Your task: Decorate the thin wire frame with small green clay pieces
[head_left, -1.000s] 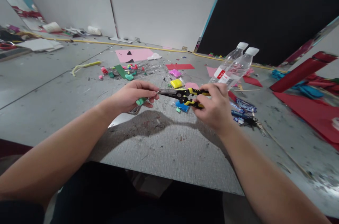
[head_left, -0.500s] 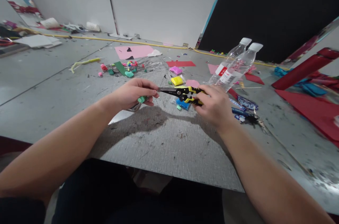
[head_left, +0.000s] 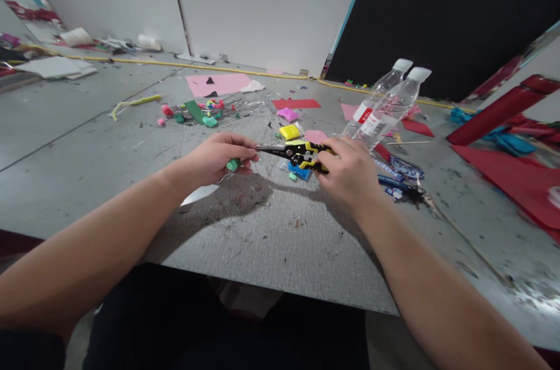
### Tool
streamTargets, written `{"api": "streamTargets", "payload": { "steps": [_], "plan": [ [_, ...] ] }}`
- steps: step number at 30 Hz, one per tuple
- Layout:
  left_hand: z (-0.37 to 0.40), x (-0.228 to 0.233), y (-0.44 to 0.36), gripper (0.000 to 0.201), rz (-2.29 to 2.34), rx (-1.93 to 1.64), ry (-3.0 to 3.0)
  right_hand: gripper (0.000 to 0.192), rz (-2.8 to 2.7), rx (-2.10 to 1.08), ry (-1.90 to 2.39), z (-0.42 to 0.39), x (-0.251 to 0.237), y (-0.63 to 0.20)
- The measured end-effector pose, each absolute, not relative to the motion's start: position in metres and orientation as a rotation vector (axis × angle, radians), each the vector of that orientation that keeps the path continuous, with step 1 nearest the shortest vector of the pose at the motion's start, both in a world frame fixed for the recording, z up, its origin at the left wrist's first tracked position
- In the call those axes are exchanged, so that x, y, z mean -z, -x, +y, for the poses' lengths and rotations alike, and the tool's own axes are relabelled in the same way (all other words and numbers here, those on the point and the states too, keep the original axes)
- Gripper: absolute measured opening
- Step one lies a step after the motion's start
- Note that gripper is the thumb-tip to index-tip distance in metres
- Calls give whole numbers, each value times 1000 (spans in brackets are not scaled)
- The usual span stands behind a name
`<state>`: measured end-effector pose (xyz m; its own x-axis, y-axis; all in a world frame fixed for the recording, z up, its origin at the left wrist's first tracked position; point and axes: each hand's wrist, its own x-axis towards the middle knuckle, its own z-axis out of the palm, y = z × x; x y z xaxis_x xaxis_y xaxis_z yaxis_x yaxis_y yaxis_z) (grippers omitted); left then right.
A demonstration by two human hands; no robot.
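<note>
My right hand (head_left: pixel 350 168) is wrapped round the handles of black and yellow wire-stripping pliers (head_left: pixel 289 152), whose narrow jaws point left. At the jaw tips, the fingers of my left hand (head_left: pixel 219 159) are pinched together. A green lump, like modelling clay (head_left: pixel 233 164), shows under those fingers, with something thin and shiny beside it that is hard to make out. Whatever lies between the jaws is too small to tell. Below the pliers, on the grey table (head_left: pixel 280 241), rest a blue packet (head_left: pixel 299 170) and a small pale green lump (head_left: pixel 293 176).
Yellow (head_left: pixel 289 132) and purple (head_left: pixel 287 114) packets lie beyond the pliers. Two clear bottles (head_left: pixel 391 104) stand to the right, near a red tube (head_left: pixel 499 110) and red sheets (head_left: pixel 516 183). Coloured lumps and a green strip (head_left: pixel 194 112) lie left of centre, before a pink sheet (head_left: pixel 214 84).
The whole view has shifted slightly. My hands and the pliers keep nearly the same pose, with the jaw tips still at my left fingers; the thin shiny loop below my left hand shows less.
</note>
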<state>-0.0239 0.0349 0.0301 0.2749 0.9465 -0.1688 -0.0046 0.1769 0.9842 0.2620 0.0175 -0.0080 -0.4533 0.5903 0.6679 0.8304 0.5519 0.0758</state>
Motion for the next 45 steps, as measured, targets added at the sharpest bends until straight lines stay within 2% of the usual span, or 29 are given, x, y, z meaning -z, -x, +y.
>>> {"api": "streamTargets", "payload": {
  "steps": [6, 22, 27, 32, 40, 45],
  "plan": [
    [34, -34, 21, 8, 1108, -894, -1077, 11, -2217, 504, 1122, 17, 8, -260],
    [30, -33, 17, 14, 1112, -876, -1250, 5, -2250, 487, 1083, 17, 11, -260],
    [41, -24, 24, 14, 1106, -894, -1247, 11, -2389, 371, 1070, 12, 10, -257],
    [42, -26, 27, 13, 1113, -844, -1324, 26, -2462, 292, 1029, 15, 12, -259],
    [41, -36, 31, 13, 1089, -834, -1355, 26, -2546, 178, 936, 17, 12, -259],
    [41, -38, 35, 11, 1030, -820, -1406, 24, -2554, 224, 915, 15, 9, -256]
  ]
}}
